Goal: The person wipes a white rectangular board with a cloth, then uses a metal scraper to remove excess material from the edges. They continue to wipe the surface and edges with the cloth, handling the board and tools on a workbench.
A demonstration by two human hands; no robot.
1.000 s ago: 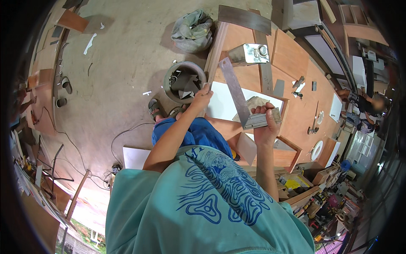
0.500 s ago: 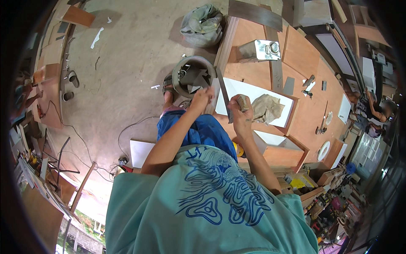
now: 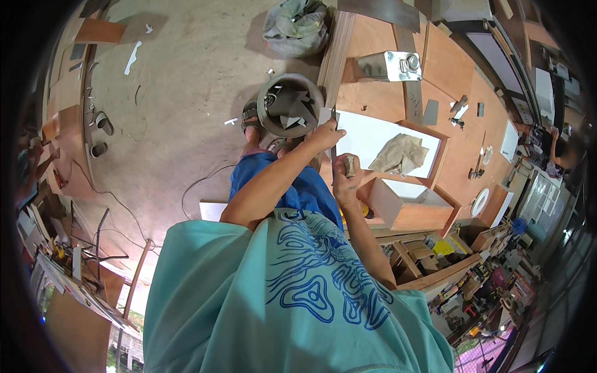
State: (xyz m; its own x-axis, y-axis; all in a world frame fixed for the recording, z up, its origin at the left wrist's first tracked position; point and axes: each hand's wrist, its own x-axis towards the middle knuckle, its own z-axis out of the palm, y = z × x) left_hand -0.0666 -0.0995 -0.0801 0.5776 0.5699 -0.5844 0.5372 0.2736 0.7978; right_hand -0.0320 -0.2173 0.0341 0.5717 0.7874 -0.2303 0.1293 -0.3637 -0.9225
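My left hand (image 3: pixel 326 135) is closed at the edge of the white-faced wooden box (image 3: pixel 357 129), its fingers on a narrow dark strip (image 3: pixel 334 119) along that edge. A small grey piece (image 3: pixel 324 115) shows just beyond its fingers. Close by, nearer to me, my right hand (image 3: pixel 346 181) is wrapped round a short wooden-handled tool (image 3: pixel 349 165); its working end is hidden. A round bucket (image 3: pixel 263 118) holding dark, angular offcuts (image 3: pixel 297 112) stands beyond my left hand, between my feet and the table. On the white face lies a crumpled beige cloth (image 3: pixel 401 154).
A metal can (image 3: pixel 388 66) stands on the plywood worktop (image 3: pixel 373 43). An open white-lined box (image 3: pixel 413 208) sits at the right. A grey sack (image 3: pixel 295 28) rests on the floor beyond the bucket. A cable (image 3: pixel 196 183) curls at the left. Other people are at both far sides.
My left hand has moved right, from over the bucket's near rim to the dark strip at the box edge. My right hand, still round the tool, has shifted slightly left and nearer.
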